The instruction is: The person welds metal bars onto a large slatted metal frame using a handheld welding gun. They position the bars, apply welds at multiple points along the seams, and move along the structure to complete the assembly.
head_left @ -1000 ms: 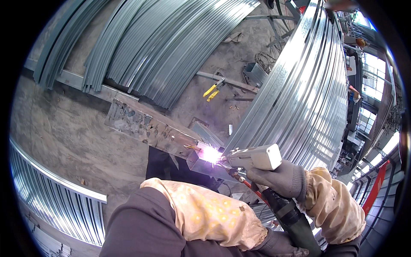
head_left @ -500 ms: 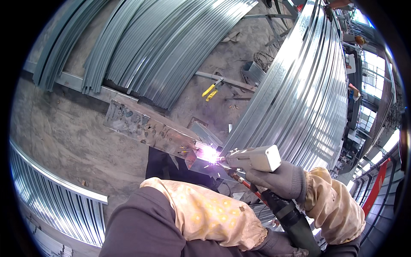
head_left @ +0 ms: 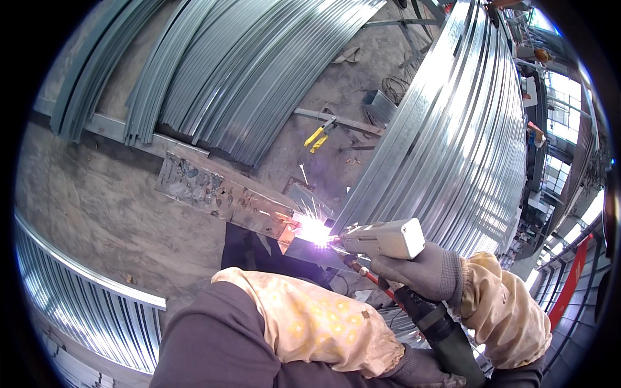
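My right hand (head_left: 417, 268), in a grey glove, is closed around the handle of a handheld welding gun (head_left: 388, 239) with a light grey body. Its nozzle points left at a bright arc (head_left: 315, 231) on the end of a rusty, spattered steel beam (head_left: 223, 194). Glare hides the joint itself. A grey metal piece (head_left: 310, 252) lies just below the arc. From the gun, a thick dark hose (head_left: 446, 336) runs down to the lower edge. My left hand (head_left: 424, 370), gloved too, lies low against this hose, fingers stretched out and partly cut off by the frame.
Long galvanized steel profiles (head_left: 433, 142) are stacked close on the right. More profiles (head_left: 259, 77) lie at the far left, and another bundle (head_left: 90, 297) at the near left. Yellow-handled pliers (head_left: 317, 136) rest on the floor beyond the beam. Black cloth-like material (head_left: 249, 252) lies below the beam.
The arc glare has grown, and more sparks spray up and left from it. My hands and the welding gun have hardly moved.
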Available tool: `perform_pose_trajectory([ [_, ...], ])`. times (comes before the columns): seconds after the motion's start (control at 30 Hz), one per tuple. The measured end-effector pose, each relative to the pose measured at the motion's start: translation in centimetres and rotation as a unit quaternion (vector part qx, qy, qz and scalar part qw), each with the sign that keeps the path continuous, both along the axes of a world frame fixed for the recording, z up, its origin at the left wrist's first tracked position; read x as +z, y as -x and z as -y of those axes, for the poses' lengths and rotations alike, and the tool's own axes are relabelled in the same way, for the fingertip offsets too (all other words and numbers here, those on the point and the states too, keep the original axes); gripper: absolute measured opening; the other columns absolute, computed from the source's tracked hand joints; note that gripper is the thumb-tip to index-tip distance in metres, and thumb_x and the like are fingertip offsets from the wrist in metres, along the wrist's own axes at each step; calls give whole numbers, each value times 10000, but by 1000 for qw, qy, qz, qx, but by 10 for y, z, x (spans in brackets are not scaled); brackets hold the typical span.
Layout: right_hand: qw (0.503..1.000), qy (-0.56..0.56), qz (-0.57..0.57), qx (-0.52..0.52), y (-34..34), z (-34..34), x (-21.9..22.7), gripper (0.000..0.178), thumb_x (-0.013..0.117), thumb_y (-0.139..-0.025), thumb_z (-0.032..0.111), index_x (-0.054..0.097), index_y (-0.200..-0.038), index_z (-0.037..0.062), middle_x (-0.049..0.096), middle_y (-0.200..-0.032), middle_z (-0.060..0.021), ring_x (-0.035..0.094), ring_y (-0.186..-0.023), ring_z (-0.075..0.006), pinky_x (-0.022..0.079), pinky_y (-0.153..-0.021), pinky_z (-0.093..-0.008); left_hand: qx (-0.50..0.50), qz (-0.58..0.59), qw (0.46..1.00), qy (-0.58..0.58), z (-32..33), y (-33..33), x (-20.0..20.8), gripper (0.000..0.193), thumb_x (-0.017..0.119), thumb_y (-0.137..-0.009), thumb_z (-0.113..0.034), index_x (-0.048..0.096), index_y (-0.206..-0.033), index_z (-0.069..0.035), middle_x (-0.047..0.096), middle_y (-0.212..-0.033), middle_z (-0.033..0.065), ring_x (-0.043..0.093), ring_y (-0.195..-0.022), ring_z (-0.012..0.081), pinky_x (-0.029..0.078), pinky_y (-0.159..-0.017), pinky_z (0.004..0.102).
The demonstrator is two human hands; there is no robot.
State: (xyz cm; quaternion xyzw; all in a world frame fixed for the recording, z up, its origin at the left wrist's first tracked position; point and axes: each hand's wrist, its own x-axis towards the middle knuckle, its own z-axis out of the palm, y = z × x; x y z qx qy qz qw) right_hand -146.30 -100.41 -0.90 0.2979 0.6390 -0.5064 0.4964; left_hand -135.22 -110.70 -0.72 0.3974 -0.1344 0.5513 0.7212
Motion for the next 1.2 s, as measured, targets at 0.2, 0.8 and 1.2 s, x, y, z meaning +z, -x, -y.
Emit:
perform_pose_trajectory([
  [0.2,999,-12,42,-15,-4,-1,5,362,600,-1029,296,646,-1268,28,680,-907,-43,637,-816,-121,547,-737,-309,145,109,981,73,8,-75,2,329,494,-1084,-328,634,-1081,-30,649,-919,92,601,-876,215,502,-808,365],
  [0.8,904,-84,-285,-309,-153,-63,111,526,682,-951,302,584,-1315,-65,734,-968,-164,699,-720,-165,574,-611,-286,133,-235,956,112,-33,-111,3,391,556,-1021,-436,645,-1115,-67,683,-1024,125,654,-999,288,498,-895,414],
  [1.2,654,-157,-559,-485,-450,-181,129,616,618,-991,536,503,-1205,-30,620,-848,-101,646,-625,-111,549,-477,-230,290,-556,764,152,-107,-220,-45,459,728,-900,-313,648,-1300,-101,723,-1087,157,698,-980,353,540,-869,433],
])
